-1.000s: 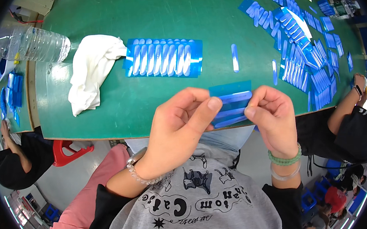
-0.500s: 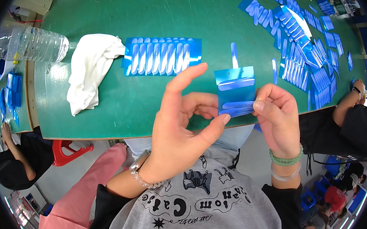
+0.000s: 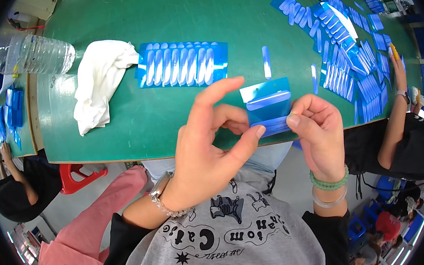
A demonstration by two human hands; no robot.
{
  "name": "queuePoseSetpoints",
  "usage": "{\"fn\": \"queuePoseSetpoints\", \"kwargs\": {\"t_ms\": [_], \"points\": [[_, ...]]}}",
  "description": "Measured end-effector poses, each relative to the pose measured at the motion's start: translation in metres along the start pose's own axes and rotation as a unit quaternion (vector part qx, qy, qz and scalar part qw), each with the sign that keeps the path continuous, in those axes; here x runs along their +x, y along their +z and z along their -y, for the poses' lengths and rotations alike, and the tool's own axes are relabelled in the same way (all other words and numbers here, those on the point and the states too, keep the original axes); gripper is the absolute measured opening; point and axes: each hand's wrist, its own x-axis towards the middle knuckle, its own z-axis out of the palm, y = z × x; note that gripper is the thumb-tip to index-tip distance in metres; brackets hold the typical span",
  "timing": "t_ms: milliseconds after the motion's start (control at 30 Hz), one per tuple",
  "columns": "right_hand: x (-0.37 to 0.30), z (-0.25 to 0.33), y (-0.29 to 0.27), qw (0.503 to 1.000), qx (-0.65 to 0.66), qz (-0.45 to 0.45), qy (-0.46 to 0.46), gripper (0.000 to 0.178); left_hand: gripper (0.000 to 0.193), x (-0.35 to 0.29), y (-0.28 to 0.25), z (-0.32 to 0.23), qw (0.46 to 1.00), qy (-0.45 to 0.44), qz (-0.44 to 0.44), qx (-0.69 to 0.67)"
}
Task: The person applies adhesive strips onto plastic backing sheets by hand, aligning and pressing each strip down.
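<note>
white cloth (image 3: 99, 82), blue strips (image 3: 266, 62) on green table (image 3: 161, 16)

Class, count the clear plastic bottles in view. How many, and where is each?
2: one bottle at the upper left, another bottle at the upper right. More may be hidden around the dark, warped rim.

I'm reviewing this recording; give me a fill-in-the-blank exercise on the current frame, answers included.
1. The right hand pinches the small blue sheet between its fingers and its ____.
2. In colour, the tabletop is ____.
3. The crumpled cloth on it is ____ in colour.
4. The large clear bottle is to the cloth's ____.

Missing words: thumb; green; white; left.
</note>
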Motion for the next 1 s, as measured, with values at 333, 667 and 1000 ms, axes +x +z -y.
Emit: {"fn": "queuePoseSetpoints", "kwargs": {"t_ms": [333,667,1000], "points": [[0.000,0.000,0.000,1.000,-0.017,0.004,-0.011,0.008,0.061,-0.001,0.001,-0.003,0.998,0.006,-0.004,0.060],[-0.003,-0.003,0.004,0.999,-0.026,-0.002,-0.027,0.013,0.062,0.001,-0.002,0.000,0.998,0.016,0.024,0.049],[0.014,0.000,0.007,0.980,-0.079,0.071,-0.168,0.049,0.064,-0.005,-0.003,0.002,0.993,-0.016,-0.061,-0.101]]}}
